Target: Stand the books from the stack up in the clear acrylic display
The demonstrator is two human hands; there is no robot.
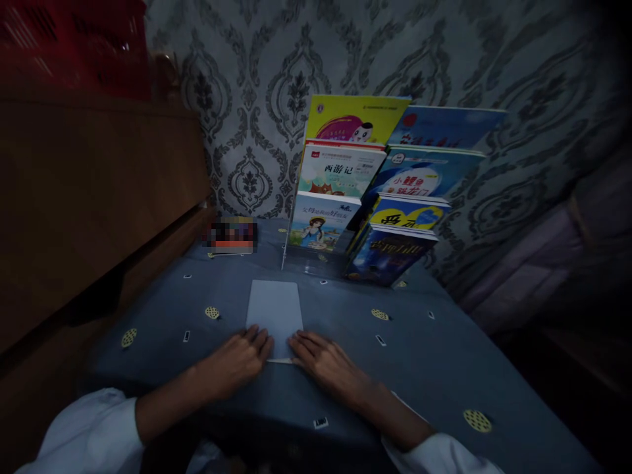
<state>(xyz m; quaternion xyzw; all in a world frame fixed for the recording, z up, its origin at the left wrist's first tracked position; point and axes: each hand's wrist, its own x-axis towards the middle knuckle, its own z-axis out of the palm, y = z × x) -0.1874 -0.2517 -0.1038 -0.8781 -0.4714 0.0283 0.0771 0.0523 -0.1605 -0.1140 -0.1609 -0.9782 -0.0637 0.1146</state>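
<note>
Patterned wallpaper point(254, 181) backs a table point(424, 375) spread with dark cloth. Left hand point(241, 359) and right hand point(320, 362) lie palm down, each with its fingers close together, on the near corners of a pale paper point(274, 306), which lies flat between and ahead of them. Both thumbs are mostly hidden, so I cannot tell whether they pinch it. It looks folded, a whiter layer peeping out at the near edge; I judge it light, bendy, easily creased and apt to slide. Its side edges near those corners seem the best hold, fingertips kept flat. Farther ahead of the left hand sits an item point(231, 236) too blurred to identify; ahead of the right, a clear stand point(316, 267) carries picture books point(323, 227). Outward from the left hand stands a wooden cabinet point(89, 210).
</note>
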